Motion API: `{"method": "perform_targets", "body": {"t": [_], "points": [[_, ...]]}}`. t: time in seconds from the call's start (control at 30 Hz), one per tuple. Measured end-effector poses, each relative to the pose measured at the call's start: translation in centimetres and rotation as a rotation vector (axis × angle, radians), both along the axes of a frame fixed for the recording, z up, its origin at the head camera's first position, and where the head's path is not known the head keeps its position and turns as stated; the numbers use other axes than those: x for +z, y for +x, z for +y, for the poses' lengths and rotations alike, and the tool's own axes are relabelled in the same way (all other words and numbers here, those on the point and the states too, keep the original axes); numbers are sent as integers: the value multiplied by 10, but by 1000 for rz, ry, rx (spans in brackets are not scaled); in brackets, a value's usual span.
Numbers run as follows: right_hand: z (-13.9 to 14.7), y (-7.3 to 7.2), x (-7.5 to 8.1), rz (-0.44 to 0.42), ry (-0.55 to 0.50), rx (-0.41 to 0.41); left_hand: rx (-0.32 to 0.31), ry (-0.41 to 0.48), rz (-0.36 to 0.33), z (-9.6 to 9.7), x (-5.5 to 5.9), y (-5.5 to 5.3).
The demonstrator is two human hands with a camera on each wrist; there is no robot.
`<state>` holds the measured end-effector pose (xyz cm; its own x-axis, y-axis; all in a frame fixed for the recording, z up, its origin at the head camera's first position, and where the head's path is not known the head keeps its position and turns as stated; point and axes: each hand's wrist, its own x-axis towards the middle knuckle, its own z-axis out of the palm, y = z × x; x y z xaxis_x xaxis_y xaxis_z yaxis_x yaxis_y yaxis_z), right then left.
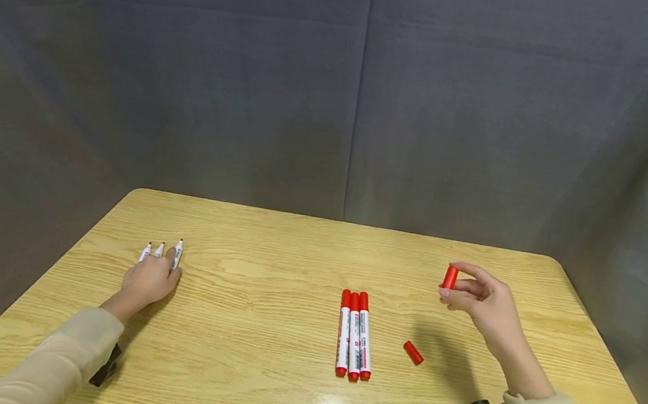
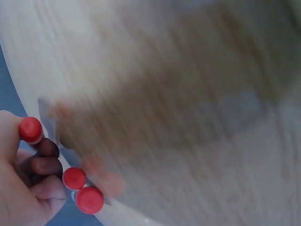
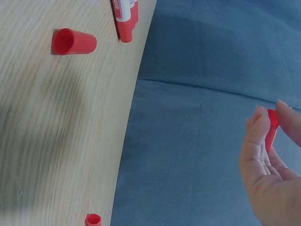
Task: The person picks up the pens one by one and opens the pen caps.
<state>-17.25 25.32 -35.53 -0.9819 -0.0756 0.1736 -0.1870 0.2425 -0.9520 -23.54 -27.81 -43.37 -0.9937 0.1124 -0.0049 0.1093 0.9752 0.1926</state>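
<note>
My left hand (image 1: 152, 276) is low over the left of the table, among three uncapped white markers with red ends. Thumb and finger pinch the rightmost marker (image 1: 178, 254); its red end (image 2: 30, 129) shows in the left wrist view. Beside the curled fingers are the other two markers, the left one (image 1: 145, 252) and the middle one (image 1: 159, 249). My right hand (image 1: 483, 307), raised above the right side, pinches a red marker cap (image 1: 450, 278) between fingertips and thumb. A second red cap (image 1: 413, 353) lies on the table below it.
Three capped red markers (image 1: 355, 335) lie side by side at mid-table, caps pointing away. Another red cap (image 3: 93, 220) shows at the bottom of the right wrist view. Grey curtains (image 1: 359, 99) hang behind the wooden table (image 1: 255, 327).
</note>
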Motion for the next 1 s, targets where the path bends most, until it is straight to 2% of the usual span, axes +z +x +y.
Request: {"method": "perform_targets", "body": {"t": [0.23,0.53,0.87,1.0], "points": [[2,1,0,-11,5,9,26,-16,-29,0,0,0],[3,3,1,-27,2,2,48,2,-3,2,3,2],[13,4,-3,-37,23,-19,71,-30,9,4,6,3],[19,6,-4,-35,8,-25,76,-12,49,4,8,5]]}}
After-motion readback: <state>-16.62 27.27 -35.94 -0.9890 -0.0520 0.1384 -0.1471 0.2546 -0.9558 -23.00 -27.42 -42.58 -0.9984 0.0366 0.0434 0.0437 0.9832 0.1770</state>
